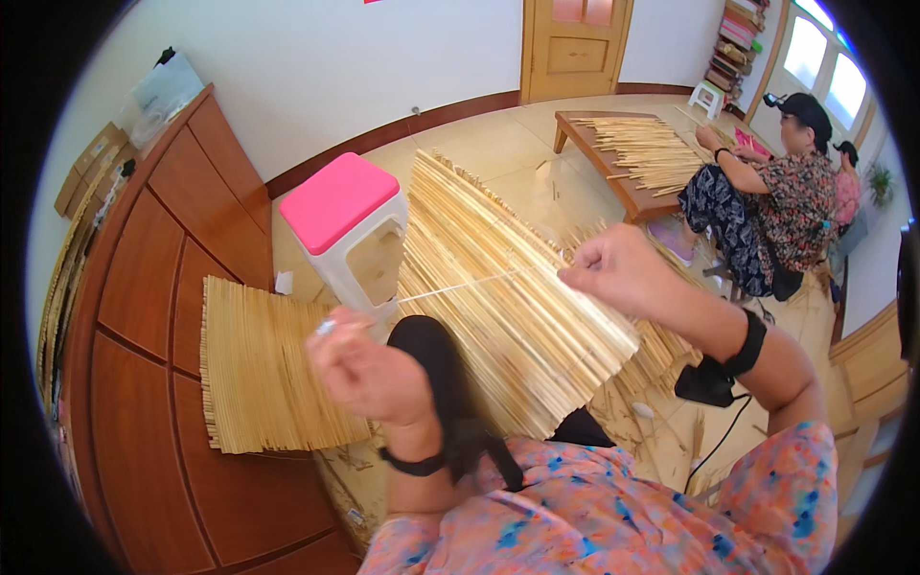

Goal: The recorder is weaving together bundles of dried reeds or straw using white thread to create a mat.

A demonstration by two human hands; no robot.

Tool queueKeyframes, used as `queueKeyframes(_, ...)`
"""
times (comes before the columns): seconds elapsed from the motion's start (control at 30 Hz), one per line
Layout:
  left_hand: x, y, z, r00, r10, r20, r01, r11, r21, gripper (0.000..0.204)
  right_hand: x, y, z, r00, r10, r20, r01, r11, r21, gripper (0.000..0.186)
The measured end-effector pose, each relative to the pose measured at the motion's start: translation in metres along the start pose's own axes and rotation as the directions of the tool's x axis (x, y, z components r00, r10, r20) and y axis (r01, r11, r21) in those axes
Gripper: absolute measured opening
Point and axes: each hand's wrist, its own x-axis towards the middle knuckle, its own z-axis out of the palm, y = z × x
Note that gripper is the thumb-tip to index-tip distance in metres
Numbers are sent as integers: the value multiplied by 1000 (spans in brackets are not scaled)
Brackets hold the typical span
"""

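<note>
A pale string (455, 287) runs taut between my hands, above a mat of straw-coloured stalks (498, 316) that slopes from my lap toward the pink stool. My left hand (369, 374) is closed at the string's left end, with something small and whitish at its fingertips that I cannot make out. At the mat's right edge, my right hand (618, 268) pinches the other end. Thin lines of stitching cross the mat. Both wrists wear black bands.
A white stool with a pink seat (340, 201) stands ahead-left, near a wooden cabinet (177, 278). Another stalk mat (273, 369) lies to the left. Loose stalk scraps (642, 431) litter the floor. At right, a co-worker (791, 192) sits by a low wooden table (565, 120) bearing stalks.
</note>
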Motion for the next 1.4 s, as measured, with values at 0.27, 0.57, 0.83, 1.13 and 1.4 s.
queueKeyframes(0.27,31,59,7,653,-620,436,757,519,-396,21,11,-10,8,996,17,90,-33,985,172,22)
queueKeyframes(0.57,115,68,-219,441,-896,-51,529,214,821,19,11,4,14,996,-59,72,36,958,284,23)
queueKeyframes(0.83,35,51,-40,298,-722,625,-129,618,776,28,23,4,21,993,-99,67,69,934,350,30)
queueKeyframes(1.13,19,20,45,-16,-810,586,268,561,783,19,23,4,32,986,-121,117,43,854,519,31)
queueKeyframes(1.4,14,13,17,493,-668,557,870,394,-298,30,24,30,80,973,-227,-26,139,500,855,21)
